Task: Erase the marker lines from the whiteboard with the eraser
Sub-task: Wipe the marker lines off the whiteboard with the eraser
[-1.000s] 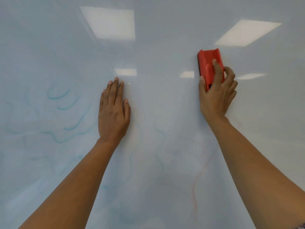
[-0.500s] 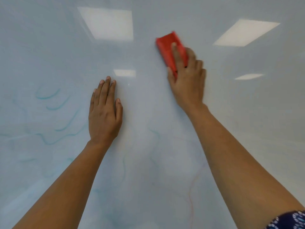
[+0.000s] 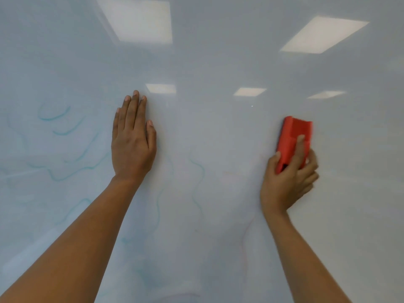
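Plainly, one whiteboard (image 3: 218,62) is filling the whole view, and two bare hands are working against it. The left hand (image 3: 133,147) is lying flat on the board with its fingers straight and close together, thumb alongside, holding nothing. The right hand (image 3: 286,182) is gripping the single red eraser (image 3: 293,138), thumb on its left edge and fingers curled over its back and right side. It is holding the eraser against the board right of centre, well apart from the left hand; both hand and eraser are blurring slightly. The eraser is standing nearly upright, its upper half showing above the fingers. On the board, teal marker lines (image 3: 65,173) are showing as wavy squiggles: a cluster of several is lying left of the left hand, and two thinner wavy strokes (image 3: 197,182) are running downward between the forearms. One faint reddish line (image 3: 246,237) is trailing down just left of the right forearm. Five ceiling light reflections (image 3: 135,20) are glinting on the board, two large along the top and three small in a row above the hands.
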`<state>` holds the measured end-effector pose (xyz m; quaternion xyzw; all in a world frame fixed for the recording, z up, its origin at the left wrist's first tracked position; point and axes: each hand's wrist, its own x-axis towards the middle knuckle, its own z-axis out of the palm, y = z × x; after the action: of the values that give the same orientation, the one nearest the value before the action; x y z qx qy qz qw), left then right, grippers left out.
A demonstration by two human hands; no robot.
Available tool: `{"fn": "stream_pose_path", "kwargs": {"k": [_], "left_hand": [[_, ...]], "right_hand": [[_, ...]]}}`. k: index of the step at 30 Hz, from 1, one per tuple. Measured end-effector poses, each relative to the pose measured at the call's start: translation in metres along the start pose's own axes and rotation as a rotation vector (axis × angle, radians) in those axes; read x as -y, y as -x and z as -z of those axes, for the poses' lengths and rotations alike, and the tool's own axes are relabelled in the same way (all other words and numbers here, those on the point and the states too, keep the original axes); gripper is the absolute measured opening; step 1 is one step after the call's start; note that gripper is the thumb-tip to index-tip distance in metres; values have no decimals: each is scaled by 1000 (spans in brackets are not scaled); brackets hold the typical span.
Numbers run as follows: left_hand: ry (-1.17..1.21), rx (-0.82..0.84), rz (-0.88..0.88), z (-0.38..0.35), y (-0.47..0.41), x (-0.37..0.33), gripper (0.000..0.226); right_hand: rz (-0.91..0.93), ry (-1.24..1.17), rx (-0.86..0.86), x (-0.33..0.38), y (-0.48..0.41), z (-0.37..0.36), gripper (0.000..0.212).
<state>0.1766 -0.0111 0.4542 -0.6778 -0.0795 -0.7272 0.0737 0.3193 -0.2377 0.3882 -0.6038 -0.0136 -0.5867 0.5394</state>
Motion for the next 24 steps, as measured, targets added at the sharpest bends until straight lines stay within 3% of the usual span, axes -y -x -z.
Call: {"fn": "stream_pose_path", "kwargs": {"k": [6,10,12,16,18,21,24], "left_hand": [[-5,3,-2,1,0,2,48],[-2,-5,-6,1,0,2,47],[-1,-7,-6,1,0,3,47],[-7,-11,-5,1,1,2,47],[-12,-8,-2,0,1,1,47],[-17,-2,5,0,0,1,47],[-15,2,6,1,1,1,48]], "right_hand": [[597,-35,286,23,57,9,50],[786,22,318,8,26,14,51],[639,62,246,-5,4,14,52],[39,53,68,-38,-19,18,54],[-93,34,32,-47,-12,21,53],[-79,-9,38,-45,17,25,52],[184,-12,144,-37,59,32,52]]}}
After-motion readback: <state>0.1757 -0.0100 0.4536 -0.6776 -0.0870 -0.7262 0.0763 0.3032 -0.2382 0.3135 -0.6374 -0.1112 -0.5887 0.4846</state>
